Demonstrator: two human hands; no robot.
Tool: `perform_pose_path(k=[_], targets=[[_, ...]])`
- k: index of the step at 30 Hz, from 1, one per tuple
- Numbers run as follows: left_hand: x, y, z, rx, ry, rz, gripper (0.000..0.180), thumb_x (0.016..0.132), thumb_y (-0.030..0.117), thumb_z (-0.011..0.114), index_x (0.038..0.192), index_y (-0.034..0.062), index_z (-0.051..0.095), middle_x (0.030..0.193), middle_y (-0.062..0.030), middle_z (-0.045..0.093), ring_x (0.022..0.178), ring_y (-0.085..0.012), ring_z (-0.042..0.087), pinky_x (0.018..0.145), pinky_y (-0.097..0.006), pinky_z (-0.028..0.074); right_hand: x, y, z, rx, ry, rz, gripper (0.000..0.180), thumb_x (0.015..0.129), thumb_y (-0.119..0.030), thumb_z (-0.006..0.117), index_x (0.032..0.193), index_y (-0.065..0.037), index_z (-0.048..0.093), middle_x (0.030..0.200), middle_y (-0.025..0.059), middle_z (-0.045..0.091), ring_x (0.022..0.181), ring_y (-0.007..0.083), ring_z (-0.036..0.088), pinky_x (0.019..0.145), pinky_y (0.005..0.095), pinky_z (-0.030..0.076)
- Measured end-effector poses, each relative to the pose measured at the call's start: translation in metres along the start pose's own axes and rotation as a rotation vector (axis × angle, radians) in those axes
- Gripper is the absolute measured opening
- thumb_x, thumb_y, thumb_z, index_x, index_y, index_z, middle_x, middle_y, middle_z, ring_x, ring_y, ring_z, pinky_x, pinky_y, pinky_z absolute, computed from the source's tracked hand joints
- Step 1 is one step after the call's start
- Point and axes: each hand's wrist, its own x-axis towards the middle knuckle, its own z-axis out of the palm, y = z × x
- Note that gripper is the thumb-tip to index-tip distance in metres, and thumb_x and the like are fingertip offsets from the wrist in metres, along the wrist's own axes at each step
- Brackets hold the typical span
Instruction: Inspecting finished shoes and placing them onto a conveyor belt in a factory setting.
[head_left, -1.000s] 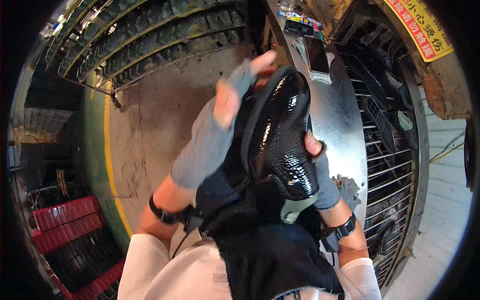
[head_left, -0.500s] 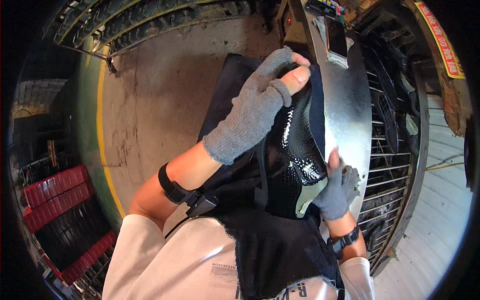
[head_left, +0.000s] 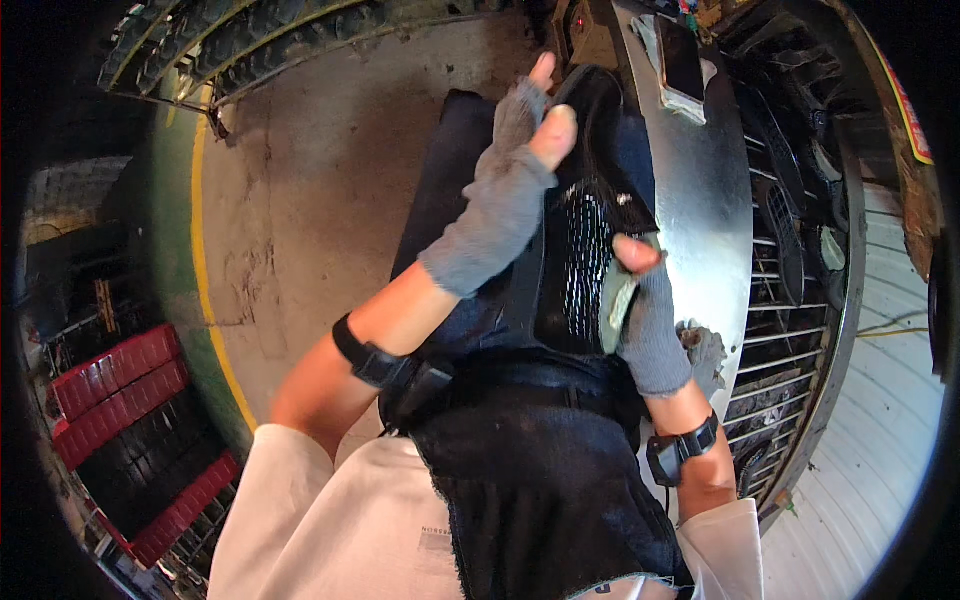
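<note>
A glossy black shoe sole point(head_left: 585, 250) with a ridged, scale-like surface lies lengthwise over my lap, on dark cloth. A pale greenish-white patch point(head_left: 617, 303) shows along its lower right edge. My right hand point(head_left: 652, 310), in a grey fingerless glove, grips that edge with its thumb on top; its other fingers are hidden beneath. My left hand point(head_left: 515, 150), gloved alike, is beside the far end of the sole, index finger and thumb stretched apart. It is slightly blurred and does not appear to hold the sole.
On the right runs a metal bench top point(head_left: 700, 190) with a phone point(head_left: 680, 58) at its far end and a crumpled grey cloth point(head_left: 704, 355) nearer me. Beyond is a barred rack point(head_left: 785, 330) bearing black soles. Shelving point(head_left: 230, 50) stands far left; red slatted panels point(head_left: 118, 375) are at left.
The sole has turned and shifted away from me. My left hand has drawn left off its far end, fingers spreading. My right hand has moved up its right edge, thumb now over it.
</note>
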Motion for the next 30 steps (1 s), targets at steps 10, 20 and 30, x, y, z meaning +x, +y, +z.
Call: perform_pose_path(k=[10, 20, 30], targets=[[-0.063, -0.065, 0.002, -0.267, 0.03, -0.342, 0.068, 0.115, 0.05, 0.042, 0.161, -0.0002, 0.039, 0.153, -0.0126, 0.055, 0.141, -0.0211, 0.053, 0.12, -0.036, 0.043, 0.046, -0.01, 0.062, -0.017, -0.078, -0.226, 0.049, 0.103, -0.03, 0.061, 0.138, 0.004, 0.063, 0.126, 0.0176, 0.074, 0.111, 0.0288, 0.075, 0.103, 0.0399, 0.06], [-0.051, -0.014, -0.006, 0.15, 0.007, -0.071, 0.073, 0.111, 0.049, 0.055, 0.161, -0.0018, 0.038, 0.155, -0.0129, 0.051, 0.141, -0.0143, 0.049, 0.114, -0.033, 0.046, 0.009, -0.026, 0.067, -0.43, -0.076, -0.499, 0.07, 0.104, -0.042, 0.065, 0.156, 0.002, 0.05, 0.146, 0.0185, 0.062, 0.121, 0.0221, 0.067, 0.098, 0.0311, 0.056], [-0.069, 0.105, 0.03, -0.702, -0.056, -0.36, 0.08, 0.092, 0.056, 0.061, 0.147, -0.0019, 0.051, 0.137, -0.0227, 0.066, 0.121, -0.0324, 0.07, 0.107, -0.043, 0.058, -0.061, -0.035, 0.114, -0.352, -0.142, -0.718, 0.067, 0.109, -0.045, 0.055, 0.157, 0.001, 0.05, 0.144, 0.0119, 0.06, 0.133, 0.019, 0.054, 0.118, 0.0335, 0.037]])
